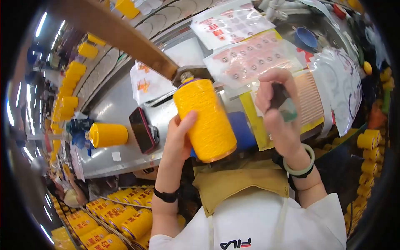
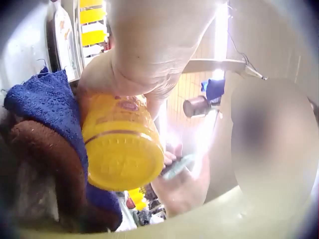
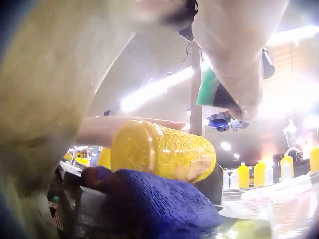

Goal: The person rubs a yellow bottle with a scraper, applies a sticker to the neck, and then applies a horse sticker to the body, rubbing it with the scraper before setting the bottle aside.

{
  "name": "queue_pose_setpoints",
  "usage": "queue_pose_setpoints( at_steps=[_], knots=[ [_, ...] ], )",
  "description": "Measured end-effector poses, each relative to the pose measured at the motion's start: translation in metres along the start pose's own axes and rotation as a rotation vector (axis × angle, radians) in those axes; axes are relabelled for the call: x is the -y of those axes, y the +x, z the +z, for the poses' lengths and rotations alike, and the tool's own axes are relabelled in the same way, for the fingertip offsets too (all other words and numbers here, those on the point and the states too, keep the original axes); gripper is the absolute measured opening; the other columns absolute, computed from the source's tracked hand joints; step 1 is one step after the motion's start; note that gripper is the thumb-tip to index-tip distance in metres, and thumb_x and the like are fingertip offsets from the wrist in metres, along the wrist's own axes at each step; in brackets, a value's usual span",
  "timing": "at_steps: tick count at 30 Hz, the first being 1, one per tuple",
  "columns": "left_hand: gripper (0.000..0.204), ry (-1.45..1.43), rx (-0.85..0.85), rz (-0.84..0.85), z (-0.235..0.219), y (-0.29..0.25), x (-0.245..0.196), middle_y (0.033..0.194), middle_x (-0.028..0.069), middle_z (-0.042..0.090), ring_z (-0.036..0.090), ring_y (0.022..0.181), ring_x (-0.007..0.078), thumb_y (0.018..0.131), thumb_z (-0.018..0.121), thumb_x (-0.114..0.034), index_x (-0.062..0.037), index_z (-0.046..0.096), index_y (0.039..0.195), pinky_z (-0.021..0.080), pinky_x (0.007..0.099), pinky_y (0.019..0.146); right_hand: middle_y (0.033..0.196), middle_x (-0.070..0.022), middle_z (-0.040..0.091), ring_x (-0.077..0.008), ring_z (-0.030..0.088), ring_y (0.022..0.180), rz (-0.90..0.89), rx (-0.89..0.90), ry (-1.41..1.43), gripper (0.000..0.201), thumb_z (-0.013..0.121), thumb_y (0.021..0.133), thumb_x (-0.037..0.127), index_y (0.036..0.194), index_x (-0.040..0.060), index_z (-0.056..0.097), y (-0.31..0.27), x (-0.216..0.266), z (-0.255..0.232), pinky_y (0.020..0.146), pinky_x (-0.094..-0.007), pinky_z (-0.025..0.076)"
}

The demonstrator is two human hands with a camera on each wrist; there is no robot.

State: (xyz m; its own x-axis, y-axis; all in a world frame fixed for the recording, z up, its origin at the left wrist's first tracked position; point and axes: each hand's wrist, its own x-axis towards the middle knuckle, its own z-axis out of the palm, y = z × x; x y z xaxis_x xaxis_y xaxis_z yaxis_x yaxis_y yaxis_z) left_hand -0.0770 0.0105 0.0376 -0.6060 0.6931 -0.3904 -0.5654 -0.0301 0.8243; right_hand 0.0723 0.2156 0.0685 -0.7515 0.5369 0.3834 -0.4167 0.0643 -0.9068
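Note:
My left hand (image 1: 177, 135) grips a yellow bottle (image 1: 208, 121) with its thumb across the near side. Clear wrinkled film covers the bottle, and its neck end points at a metal bracket (image 1: 193, 75) under a wooden beam. In the left wrist view the round base (image 2: 124, 162) faces the camera. Beneath the bottle lies a blue cloth (image 3: 164, 199), draped over a brown padded support (image 2: 47, 149). To the bottle's right, my right hand (image 1: 283, 125) is raised and apart from it, its curled fingers holding a small flat tool (image 1: 287, 109), dark with a green edge.
On the metal table (image 1: 112, 110) stand a phone (image 1: 142, 130) and another yellow bottle (image 1: 109, 135) lying on its side. The wooden beam (image 1: 129, 39) slants overhead. Label sheets (image 1: 254, 58) and a blue bowl (image 1: 306, 38) are at the back right. Crated yellow bottles (image 1: 137, 223) sit below left.

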Motion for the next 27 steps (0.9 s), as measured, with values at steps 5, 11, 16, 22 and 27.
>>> queue_pose_setpoints(
  at_steps=[5,11,16,22,27],
  knots=[
    [0.098,-0.374,0.224,-0.096,0.016,-0.021,0.010,0.147,0.0293,0.052,0.060,0.126,0.0419,0.091,0.055,-0.073,-0.0040,0.037,0.159,0.052,0.0534,0.107,0.087,-0.0018,0.060,-0.0077,0.054,0.082,0.045,0.004,-0.250,0.023,0.062,0.107,0.026,0.105,0.0024,0.063,0.037,0.008,-0.024,0.074,-0.0262,0.045],
    [0.099,-0.046,0.149,-0.003,0.055,-0.044,0.004,0.143,0.0221,0.060,0.065,0.124,0.0330,0.082,0.076,-0.057,0.0005,0.041,0.155,0.054,0.0454,0.106,0.099,-0.0042,0.066,-0.0108,0.060,0.094,0.058,0.367,-0.282,0.018,0.065,0.104,0.017,0.114,0.0024,0.065,0.069,0.007,-0.028,0.087,-0.0273,0.049],
    [0.104,0.160,0.231,0.059,0.087,-0.039,-0.010,0.132,0.0186,0.068,0.071,0.118,0.0281,0.067,0.097,-0.042,0.0088,0.049,0.143,0.056,0.0414,0.102,0.091,-0.0121,0.070,-0.0209,0.067,0.089,-0.080,0.344,-0.355,0.020,0.073,0.098,0.019,0.102,-0.0001,0.069,0.050,0.045,-0.061,0.084,-0.0325,0.053],
    [0.095,0.273,0.547,-0.015,0.113,-0.035,0.016,0.142,0.0244,0.058,0.065,0.122,0.0390,0.091,0.060,-0.069,-0.0062,0.037,0.158,0.054,0.0468,0.104,0.101,-0.0142,0.074,-0.0229,0.068,0.090,0.241,0.352,-0.314,0.044,0.066,0.102,0.042,0.117,0.0008,0.074,-0.004,0.103,-0.117,0.086,-0.0355,0.054],
    [0.111,0.020,0.441,-0.450,0.148,-0.038,0.043,0.141,0.0289,0.056,0.064,0.117,0.0433,0.078,0.057,-0.087,-0.0118,0.040,0.158,0.055,0.0494,0.098,0.095,-0.0074,0.070,-0.0135,0.063,0.087,0.423,0.309,-0.381,0.046,0.062,0.105,0.043,0.116,0.0003,0.074,-0.008,0.089,-0.132,0.080,-0.0290,0.050]
  ],
)
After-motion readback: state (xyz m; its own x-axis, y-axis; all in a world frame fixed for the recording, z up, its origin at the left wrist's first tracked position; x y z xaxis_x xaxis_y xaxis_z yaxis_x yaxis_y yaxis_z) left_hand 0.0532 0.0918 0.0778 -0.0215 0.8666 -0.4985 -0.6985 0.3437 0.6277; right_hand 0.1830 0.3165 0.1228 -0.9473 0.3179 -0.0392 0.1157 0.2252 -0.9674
